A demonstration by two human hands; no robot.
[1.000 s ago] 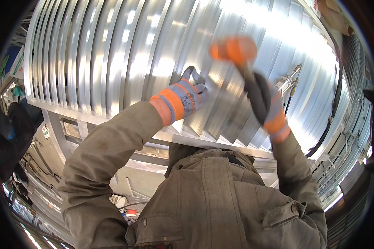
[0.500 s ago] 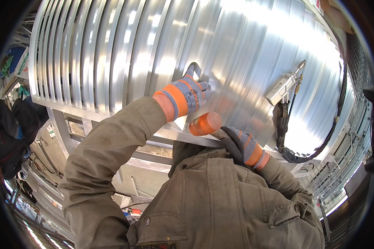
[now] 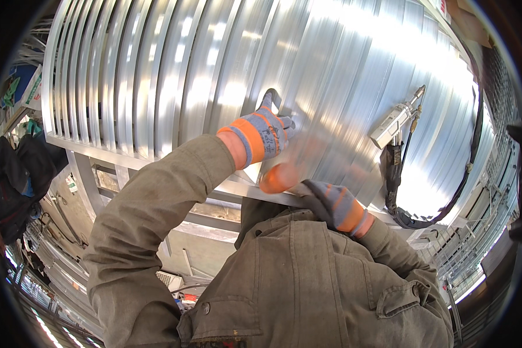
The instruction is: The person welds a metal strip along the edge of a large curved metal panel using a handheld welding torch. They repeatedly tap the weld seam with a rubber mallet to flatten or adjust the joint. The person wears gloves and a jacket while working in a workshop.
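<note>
My left hand (image 3: 263,133), in a grey and orange work glove, lies on the shiny aluminium slats (image 3: 232,95). One finger stretches away from the others, and the fingers are apart on the metal. Close below it, my right hand (image 3: 337,206), gloved alike, is closed round the handle of a mallet. The orange mallet head (image 3: 279,177) is smeared by motion and sits at the near edge of the slatted panel. Whether it touches the metal I cannot tell.
A silver air-powered tool (image 3: 393,124) lies on the slats at right, its black hose (image 3: 397,197) curving along the panel's right side. Metal frame legs (image 3: 84,180) stand below the panel's near edge. Dark clothing (image 3: 23,185) hangs at far left.
The mallet head has swung slightly left and down, with my right hand tilting along. My left hand has barely shifted on the slats.
</note>
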